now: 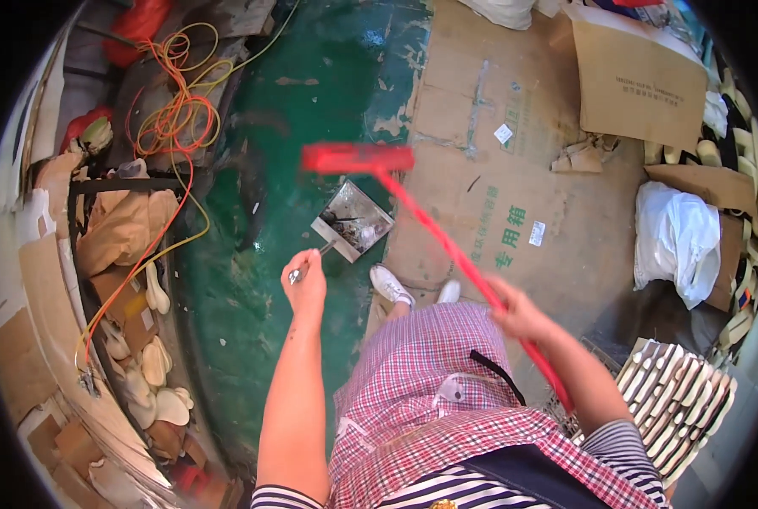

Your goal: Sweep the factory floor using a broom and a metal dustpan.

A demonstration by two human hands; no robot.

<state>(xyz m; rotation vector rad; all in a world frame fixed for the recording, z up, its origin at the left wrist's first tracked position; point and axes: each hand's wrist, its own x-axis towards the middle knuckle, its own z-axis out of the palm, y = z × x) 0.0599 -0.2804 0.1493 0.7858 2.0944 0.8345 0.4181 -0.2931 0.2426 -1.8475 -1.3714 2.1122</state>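
My left hand (305,284) is closed round the metal handle of a dustpan (328,232), whose pan hangs over the green floor with dark debris in it. My right hand (515,310) grips the red pole of a broom (443,233). The broom's red head (353,158), slightly smeared by motion, is beyond the dustpan and apart from it. It spans the line between green floor and flattened cardboard. The pole slants back past my right hand toward my right side.
Flattened cardboard (455,93) covers the floor on the right. A white plastic bag (672,237), an upright cardboard piece (642,81) and a rack of pale curved pieces (672,399) stand there. Orange and yellow hoses (179,110) tangle at left, above boxes (112,288) holding pale pieces.
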